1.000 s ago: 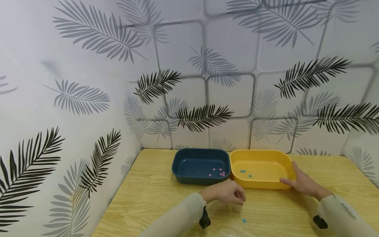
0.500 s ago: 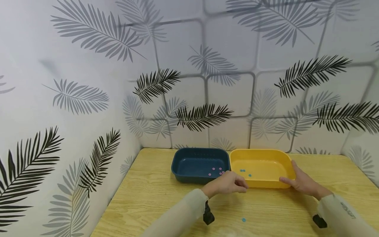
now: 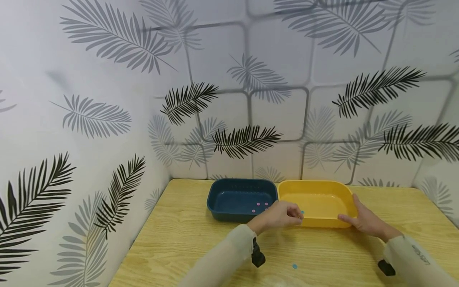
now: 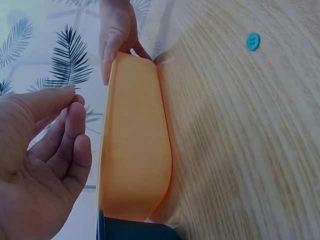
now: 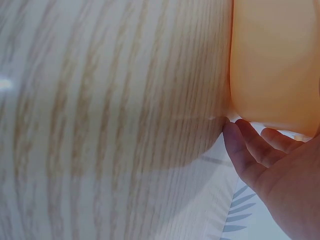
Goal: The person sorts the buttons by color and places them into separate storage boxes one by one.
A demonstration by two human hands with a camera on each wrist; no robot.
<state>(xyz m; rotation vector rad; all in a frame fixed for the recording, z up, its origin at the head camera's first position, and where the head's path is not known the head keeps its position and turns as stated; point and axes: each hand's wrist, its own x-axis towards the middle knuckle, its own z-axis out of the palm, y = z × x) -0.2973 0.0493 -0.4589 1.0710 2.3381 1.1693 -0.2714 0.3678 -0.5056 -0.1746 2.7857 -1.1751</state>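
My left hand [image 3: 279, 215] is over the near rim where the two trays meet. In the left wrist view, the thumb and index fingertips of this hand [image 4: 42, 137] meet in a pinch and the other fingers curl; no object shows between them, though something small could be hidden. At its right near corner, the yellow tray [image 3: 322, 223] is held by my right hand [image 3: 369, 219], thumb at the front rim, fingers along the outer side [image 5: 255, 150]. A blue button [image 3: 302, 212] is visible inside it. Another blue button [image 4: 253, 42] lies on the table in front.
A dark blue tray [image 3: 229, 217] stands against the yellow tray's left side, with several pink buttons [image 3: 258, 204] in its right part. Both trays stand on the wood-grain table [image 3: 172, 239], before a leaf-patterned wall [image 3: 229, 119].
My left hand has risen from the table in front to the trays' near rims, moving slightly right, and now covers some buttons. The right hand stays on the yellow tray.
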